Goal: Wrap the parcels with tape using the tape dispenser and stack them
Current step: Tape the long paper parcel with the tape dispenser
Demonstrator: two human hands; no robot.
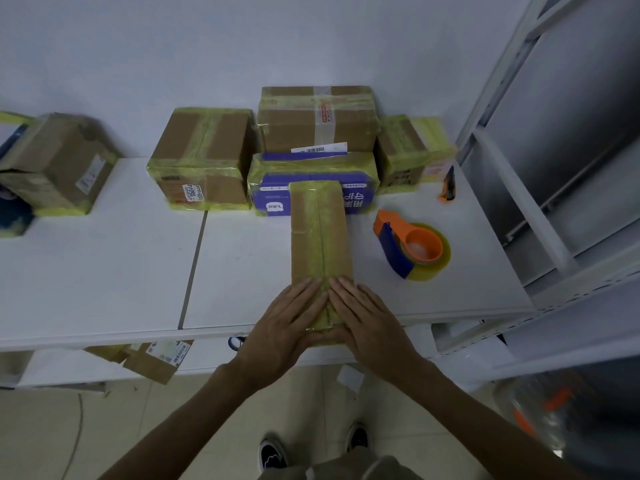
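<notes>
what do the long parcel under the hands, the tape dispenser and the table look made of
Long parcel: brown cardboard, matte, creased near one edge; glossy yellowish tape runs down its seam. Tape dispenser: likely hard plastic, smooth orange and blue shell, holding a translucent yellow roll. Table: smooth white, probably laminated board, with a joint between panels.

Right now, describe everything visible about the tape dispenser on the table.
The tape dispenser has a dark blue plastic body, an orange hub and orange nose, and holds a yellowish clear tape roll. It lies on its side on the table, right of the long parcel. Neither the left hand nor the right hand touches it.
</notes>
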